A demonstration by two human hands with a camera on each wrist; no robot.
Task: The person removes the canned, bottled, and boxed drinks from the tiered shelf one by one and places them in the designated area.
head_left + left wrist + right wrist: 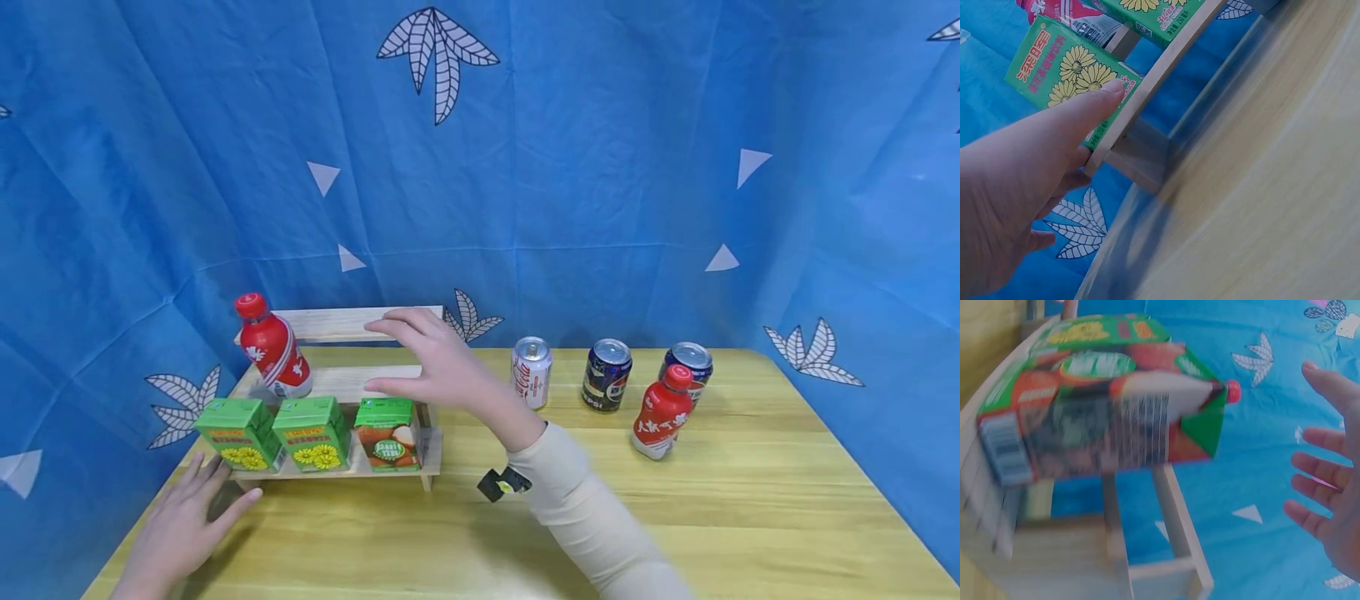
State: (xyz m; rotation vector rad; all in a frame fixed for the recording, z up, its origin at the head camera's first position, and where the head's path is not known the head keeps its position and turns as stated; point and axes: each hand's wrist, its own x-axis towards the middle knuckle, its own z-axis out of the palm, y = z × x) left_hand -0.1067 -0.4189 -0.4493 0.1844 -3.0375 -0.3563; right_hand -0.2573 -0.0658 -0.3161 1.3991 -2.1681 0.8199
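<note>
A three-tier wooden shelf (431, 454) stands at the left of the table. On its lowest tier are two green chrysanthemum drink cartons (311, 435) and, at the right end, a lychee drink carton (388, 437). A red bottle (276, 348) stands on the middle tier at the left. My left hand (176, 518) is at the shelf's lower left corner, fingers extended; its thumb overlaps the leftmost carton (1072, 69) in the left wrist view. My right hand (435, 358) hovers above the lychee carton, thumb and fingers spread apart, holding nothing.
Right of the shelf stand a white Coca-Cola can (531, 379), a dark Pepsi can (606, 379) and another blue can (697, 358), partly hidden behind a second red bottle (662, 417). A blue patterned cloth (570, 167) hangs behind and beside the wooden table (787, 500).
</note>
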